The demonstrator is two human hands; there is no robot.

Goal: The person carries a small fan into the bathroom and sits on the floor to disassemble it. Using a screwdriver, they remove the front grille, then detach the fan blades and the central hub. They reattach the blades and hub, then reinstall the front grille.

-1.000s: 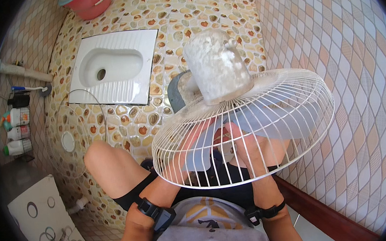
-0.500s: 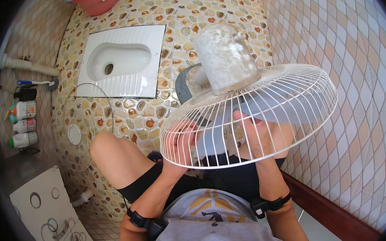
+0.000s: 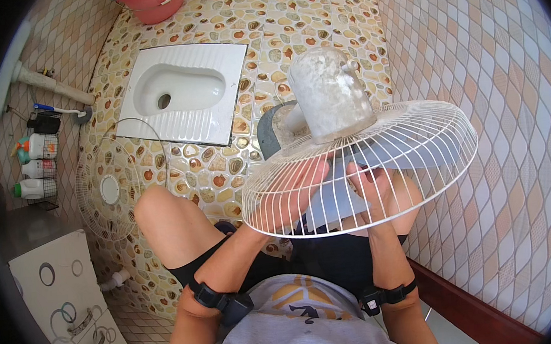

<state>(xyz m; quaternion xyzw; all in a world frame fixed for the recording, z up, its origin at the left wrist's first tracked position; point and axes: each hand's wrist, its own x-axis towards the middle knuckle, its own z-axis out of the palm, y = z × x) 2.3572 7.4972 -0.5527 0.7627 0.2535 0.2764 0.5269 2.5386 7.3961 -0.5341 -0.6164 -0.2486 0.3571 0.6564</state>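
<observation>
A white electric fan stands before me, tilted so its open front faces me. Its motor housing (image 3: 331, 93) is stained, and the grey base (image 3: 268, 132) shows behind. Both hands reach inside the round wire guard (image 3: 324, 234), seen through its bars. Light blue fan blades (image 3: 331, 208) sit within. My left hand (image 3: 293, 193) lies along the guard's left inside, fingers stretched toward the hub and touching a blade. My right hand (image 3: 375, 189) is closed near the hub with the thumb up, gripping the blades; its fingertips are partly hidden.
A second wire guard (image 3: 110, 190) leans by the left wall. A white squat toilet (image 3: 233, 88) is set in the floor beyond. A red bucket (image 3: 159, 10) stands far left, bottles in a wire rack (image 3: 43, 169) hang left, and a cabinet (image 3: 72, 304) is near left.
My left hand has moved right and inward, from the guard's left part toward the hub, and its fingers have straightened. The blades have turned a little; my right hand stays near the hub.
</observation>
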